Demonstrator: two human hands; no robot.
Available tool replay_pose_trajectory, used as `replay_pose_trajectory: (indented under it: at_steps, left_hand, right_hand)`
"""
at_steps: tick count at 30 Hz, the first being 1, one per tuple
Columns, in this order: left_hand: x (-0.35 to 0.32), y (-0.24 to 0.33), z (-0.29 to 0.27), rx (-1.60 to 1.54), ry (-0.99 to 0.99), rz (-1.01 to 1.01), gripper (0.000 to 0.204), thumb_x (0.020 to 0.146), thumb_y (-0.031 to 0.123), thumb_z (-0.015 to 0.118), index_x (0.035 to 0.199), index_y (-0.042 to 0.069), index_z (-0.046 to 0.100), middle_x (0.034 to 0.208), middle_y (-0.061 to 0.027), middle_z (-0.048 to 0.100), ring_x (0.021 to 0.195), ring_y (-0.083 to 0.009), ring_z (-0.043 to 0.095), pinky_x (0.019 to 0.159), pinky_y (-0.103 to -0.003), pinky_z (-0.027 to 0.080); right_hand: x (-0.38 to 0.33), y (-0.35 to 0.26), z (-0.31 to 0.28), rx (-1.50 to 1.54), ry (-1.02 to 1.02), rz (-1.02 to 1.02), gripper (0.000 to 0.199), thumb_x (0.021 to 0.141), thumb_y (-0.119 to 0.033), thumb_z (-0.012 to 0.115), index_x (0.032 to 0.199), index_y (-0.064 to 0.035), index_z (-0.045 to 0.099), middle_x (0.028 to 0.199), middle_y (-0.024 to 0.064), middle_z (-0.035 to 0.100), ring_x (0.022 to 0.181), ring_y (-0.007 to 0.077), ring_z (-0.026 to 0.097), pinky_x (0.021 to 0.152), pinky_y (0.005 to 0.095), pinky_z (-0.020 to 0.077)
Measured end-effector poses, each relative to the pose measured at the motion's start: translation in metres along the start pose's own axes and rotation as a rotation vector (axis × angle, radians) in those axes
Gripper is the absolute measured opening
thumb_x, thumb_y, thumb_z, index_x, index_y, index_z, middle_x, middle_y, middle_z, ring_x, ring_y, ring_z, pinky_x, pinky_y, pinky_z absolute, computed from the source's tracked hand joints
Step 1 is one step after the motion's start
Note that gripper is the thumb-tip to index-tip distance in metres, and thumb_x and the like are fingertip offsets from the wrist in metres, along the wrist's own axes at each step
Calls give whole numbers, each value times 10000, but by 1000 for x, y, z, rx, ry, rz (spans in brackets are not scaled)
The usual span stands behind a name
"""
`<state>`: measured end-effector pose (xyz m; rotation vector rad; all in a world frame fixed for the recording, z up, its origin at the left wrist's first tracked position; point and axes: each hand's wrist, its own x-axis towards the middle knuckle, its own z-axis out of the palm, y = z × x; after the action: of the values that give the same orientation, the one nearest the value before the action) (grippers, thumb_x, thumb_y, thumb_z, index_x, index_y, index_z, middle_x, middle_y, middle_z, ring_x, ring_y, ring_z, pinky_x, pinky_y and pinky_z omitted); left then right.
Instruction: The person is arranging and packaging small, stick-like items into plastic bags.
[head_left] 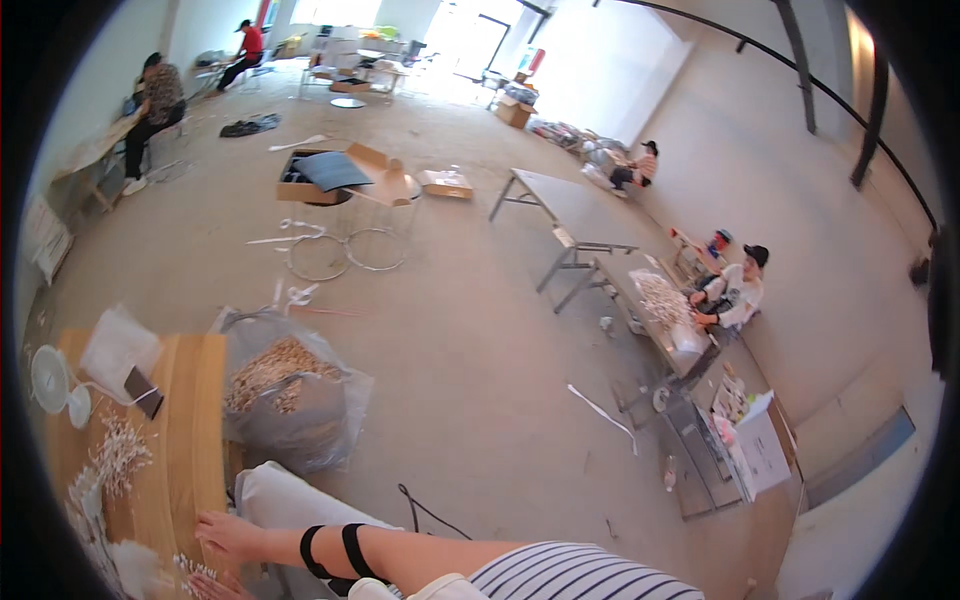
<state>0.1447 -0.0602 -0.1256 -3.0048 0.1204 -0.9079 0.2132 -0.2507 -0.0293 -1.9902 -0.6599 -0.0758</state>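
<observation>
Wooden table (190,420) in bare concrete-floored hall (470,330)

A large clear plastic bag of small tan pieces (290,395) is seen on the concrete floor just beside a wooden worktable (190,420). A small white desk fan (55,385) and a dark phone (143,391) are set on that table. Farther off, an open brown cardboard box (318,178) is placed near two thin metal rings (345,252) lying flat on the floor. A long grey metal table (570,210) is stood near the right wall, where a person in a black cap (740,290) is seated. Two more seated people (160,105) are seen at the far left.
</observation>
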Motion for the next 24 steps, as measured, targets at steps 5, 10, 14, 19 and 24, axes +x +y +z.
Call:
replay_pose_trajectory:
  at_steps: [5, 10, 14, 19, 24]
  left_hand:
    - [25, -19, -36, 68, 31, -34, 883, 944, 532, 538, 1552, -35, 239, 1597, -263, 265, 1489, -413, 237, 1229, -532, 168]
    - [40, -8, -37, 49, 18, -11, 878, 946, 527, 537, 1552, -34, 239, 1598, -262, 263, 1491, -411, 233, 1230, -530, 165]
    - [47, 1, -37, 35, 1, 4, 874, 947, 523, 537, 1552, -33, 238, 1598, -261, 262, 1492, -409, 230, 1231, -527, 163]
    - [53, 8, -37, 19, -12, 16, 869, 949, 518, 536, 1553, -32, 238, 1599, -260, 260, 1493, -408, 226, 1232, -525, 161]
    - [60, 17, -40, 5, -23, 29, 865, 952, 514, 536, 1553, -31, 238, 1600, -259, 258, 1495, -406, 222, 1233, -522, 159]
  right_hand:
    - [13, -45, -10, 21, 71, -104, 159, 877, -53, 566, 1020, -16, 508, 1067, 192, 497, 1041, 401, 513, 882, 461, 439]
    - [7, -45, -29, -7, 119, -78, 122, 912, -72, 543, 1012, -18, 498, 1060, 187, 492, 1022, 388, 513, 872, 452, 441]
    - [5, -48, -39, -13, 98, -59, 109, 924, -73, 538, 1008, -18, 498, 1065, 187, 495, 1016, 385, 515, 875, 449, 442]
    - [4, -47, -44, -19, 138, -108, 110, 922, -74, 542, 1009, -19, 502, 1064, 187, 496, 1004, 386, 519, 866, 447, 444]
    - [0, -45, -49, -48, 150, -66, 86, 923, -76, 539, 968, -18, 495, 1042, 184, 487, 1000, 383, 520, 842, 455, 442]
